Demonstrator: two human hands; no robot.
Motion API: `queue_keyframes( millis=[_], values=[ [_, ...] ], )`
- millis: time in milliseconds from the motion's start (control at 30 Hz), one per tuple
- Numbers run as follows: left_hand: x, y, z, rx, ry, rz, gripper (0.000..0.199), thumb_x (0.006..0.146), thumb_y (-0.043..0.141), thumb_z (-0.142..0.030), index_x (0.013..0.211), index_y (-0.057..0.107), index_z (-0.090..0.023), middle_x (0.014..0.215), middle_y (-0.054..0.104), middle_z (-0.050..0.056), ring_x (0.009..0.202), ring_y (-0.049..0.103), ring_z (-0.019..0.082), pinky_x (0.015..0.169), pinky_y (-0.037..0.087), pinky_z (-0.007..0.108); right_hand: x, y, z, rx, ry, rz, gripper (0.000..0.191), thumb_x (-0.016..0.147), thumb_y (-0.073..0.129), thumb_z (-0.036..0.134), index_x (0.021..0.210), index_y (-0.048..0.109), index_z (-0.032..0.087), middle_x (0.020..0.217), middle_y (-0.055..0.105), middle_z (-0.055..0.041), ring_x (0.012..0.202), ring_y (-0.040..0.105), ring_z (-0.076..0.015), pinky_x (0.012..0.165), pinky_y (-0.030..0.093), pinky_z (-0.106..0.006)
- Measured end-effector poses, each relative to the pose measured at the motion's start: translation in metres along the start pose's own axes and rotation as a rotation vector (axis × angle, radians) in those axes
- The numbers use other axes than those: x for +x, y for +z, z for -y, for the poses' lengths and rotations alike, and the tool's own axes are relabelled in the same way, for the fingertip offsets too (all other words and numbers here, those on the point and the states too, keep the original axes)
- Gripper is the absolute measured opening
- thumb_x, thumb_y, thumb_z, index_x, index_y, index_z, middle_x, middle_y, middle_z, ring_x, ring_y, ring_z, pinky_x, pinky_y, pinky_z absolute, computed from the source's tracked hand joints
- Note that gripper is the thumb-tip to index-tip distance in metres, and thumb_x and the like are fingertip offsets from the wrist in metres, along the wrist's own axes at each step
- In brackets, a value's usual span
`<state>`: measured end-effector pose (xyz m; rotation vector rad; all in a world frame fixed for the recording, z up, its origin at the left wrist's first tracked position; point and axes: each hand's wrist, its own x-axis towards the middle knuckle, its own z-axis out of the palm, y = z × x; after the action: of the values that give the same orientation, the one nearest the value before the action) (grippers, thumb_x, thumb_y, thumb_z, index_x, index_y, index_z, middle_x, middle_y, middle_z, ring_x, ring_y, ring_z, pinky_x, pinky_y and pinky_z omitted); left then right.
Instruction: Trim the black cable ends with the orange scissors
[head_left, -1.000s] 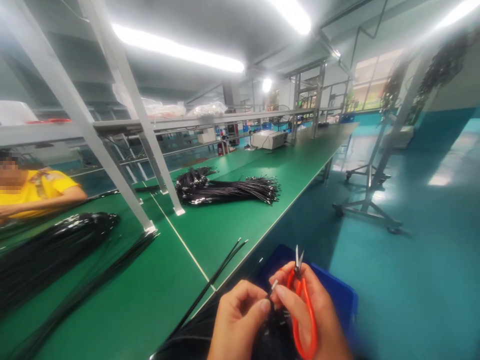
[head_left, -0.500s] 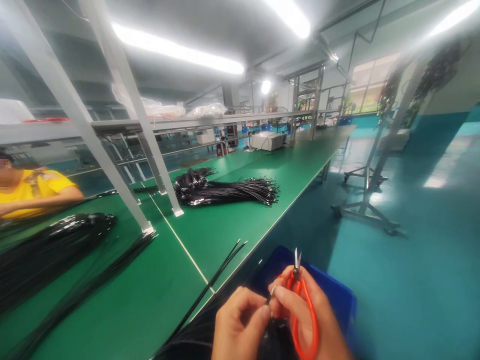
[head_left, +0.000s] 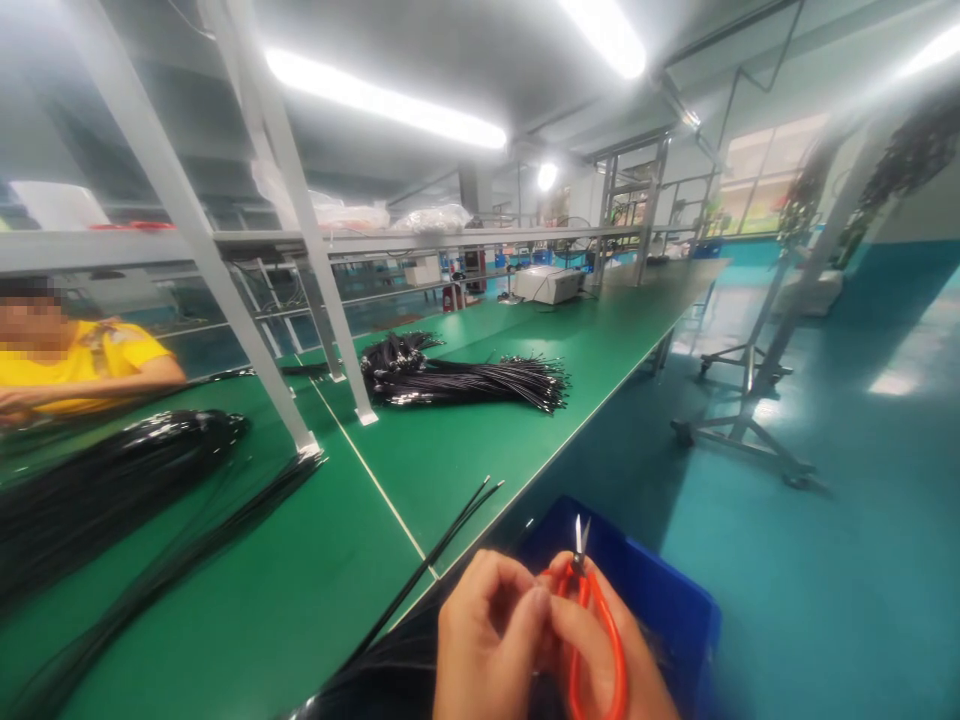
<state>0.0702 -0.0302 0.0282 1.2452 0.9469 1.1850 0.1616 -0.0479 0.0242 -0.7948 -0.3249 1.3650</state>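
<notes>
In the head view my right hand [head_left: 604, 630] holds scissors [head_left: 579, 562] with orange handles. Their blades point up and stand slightly apart. My left hand [head_left: 495, 630] is closed in a pinch, its fingertips meeting those of my right hand. Half a second ago a black cable end with a pale tip showed between the fingers; now the fingers hide it. Below my hands lies a dark bundle of cables [head_left: 375, 690], partly covered by them. Two black cables [head_left: 435, 550] with silvery tips stretch over the table edge to the left of my hands.
A blue bin [head_left: 667, 590] stands below the green table's [head_left: 360, 570] edge. Bundles of black cables [head_left: 480, 383] lie on the table, near metal shelf posts [head_left: 330, 300]. Across the table sits a person in yellow [head_left: 127, 355]. A wheeled metal stand [head_left: 742, 430] is at right.
My hands have come closer together, and the cable end between the fingers is now covered. The scissors have shifted a little left and down. The whole view has swung slightly left.
</notes>
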Motion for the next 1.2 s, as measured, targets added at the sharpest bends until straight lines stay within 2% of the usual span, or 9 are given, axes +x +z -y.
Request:
queue_keyframes(
  millis=[100,200,500,600,700,900,1000,1100,1200],
  values=[
    [0.002,-0.006,-0.004,-0.142,-0.109,0.095,0.026,0.074,0.069,-0.04,0.066,0.058,-0.018,0.049,0.059,-0.001,0.044,0.053,0.013,0.047,0.044,0.025,-0.004,0.0,0.005,0.009,0.032,0.035,0.018,0.057,0.079,0.024,0.069,0.066,0.022,0.057,0.06,0.0017,0.047,0.051,-0.013,0.045,0.044,-0.024],
    [0.002,-0.008,-0.007,-0.272,-0.165,0.063,0.029,0.07,0.073,-0.041,0.063,0.057,-0.017,0.047,0.057,-0.003,0.042,0.053,0.012,0.044,0.043,0.023,-0.006,-0.003,0.006,-0.025,0.075,0.035,0.016,0.061,0.077,0.023,0.074,0.068,0.02,0.056,0.062,0.0004,0.05,0.055,-0.0143,0.05,0.047,-0.024],
    [0.006,-0.008,0.002,-0.365,-0.145,0.141,0.026,0.074,0.072,-0.036,0.069,0.053,-0.018,0.054,0.058,-0.003,0.047,0.051,0.011,0.047,0.042,0.021,0.005,-0.004,-0.004,0.008,0.02,0.025,0.018,0.057,0.078,0.03,0.068,0.068,0.02,0.05,0.059,0.0005,0.043,0.05,-0.0143,0.042,0.044,-0.026],
    [0.005,-0.015,0.0,-0.141,-0.051,-0.008,0.016,0.076,0.067,-0.033,0.077,0.06,-0.019,0.061,0.058,-0.002,0.055,0.055,0.014,0.052,0.047,0.024,0.004,-0.001,0.0,0.073,0.069,0.045,0.017,0.057,0.079,0.027,0.068,0.068,0.02,0.054,0.06,0.0007,0.046,0.052,-0.0136,0.044,0.044,-0.025],
    [0.002,-0.02,-0.005,0.317,0.255,-0.163,0.01,0.078,0.063,-0.026,0.085,0.068,-0.023,0.083,0.064,0.005,0.071,0.06,0.02,0.065,0.051,0.029,0.0,0.004,0.006,0.122,0.137,0.002,0.019,0.055,0.081,0.02,0.069,0.068,0.02,0.06,0.063,0.0008,0.052,0.055,-0.0121,0.05,0.047,-0.023],
    [0.0,-0.025,-0.008,0.657,0.397,-0.195,0.015,0.082,0.057,-0.024,0.077,0.071,-0.026,0.093,0.066,0.008,0.076,0.063,0.022,0.066,0.05,0.029,0.0,0.009,0.004,0.137,0.125,-0.006,0.021,0.051,0.082,0.023,0.066,0.068,0.019,0.051,0.06,0.0012,0.05,0.054,-0.0141,0.047,0.046,-0.023],
    [-0.003,-0.027,-0.004,0.495,0.301,-0.135,0.011,0.082,0.058,-0.026,0.08,0.068,-0.024,0.085,0.068,0.007,0.078,0.064,0.022,0.069,0.05,0.029,0.0,0.008,0.0,0.114,0.11,0.022,0.016,0.057,0.079,0.023,0.068,0.067,0.02,0.054,0.06,0.0012,0.049,0.053,-0.0129,0.049,0.045,-0.024],
    [-0.008,-0.025,0.003,0.164,0.09,-0.012,0.015,0.08,0.062,-0.035,0.086,0.065,-0.021,0.069,0.068,0.002,0.059,0.062,0.018,0.057,0.05,0.026,0.0,0.006,-0.004,0.089,0.069,0.05,0.014,0.06,0.077,0.029,0.065,0.066,0.022,0.046,0.054,0.0026,0.043,0.047,-0.013,0.044,0.041,-0.025],
    [-0.009,-0.023,0.005,0.063,-0.001,0.038,0.021,0.078,0.066,-0.039,0.074,0.064,-0.019,0.06,0.064,0.0,0.053,0.057,0.014,0.053,0.046,0.022,0.0,0.005,-0.005,0.05,0.029,0.042,0.019,0.06,0.079,0.033,0.066,0.065,0.022,0.048,0.055,0.0025,0.039,0.043,-0.0118,0.039,0.035,-0.024]
  ],
)
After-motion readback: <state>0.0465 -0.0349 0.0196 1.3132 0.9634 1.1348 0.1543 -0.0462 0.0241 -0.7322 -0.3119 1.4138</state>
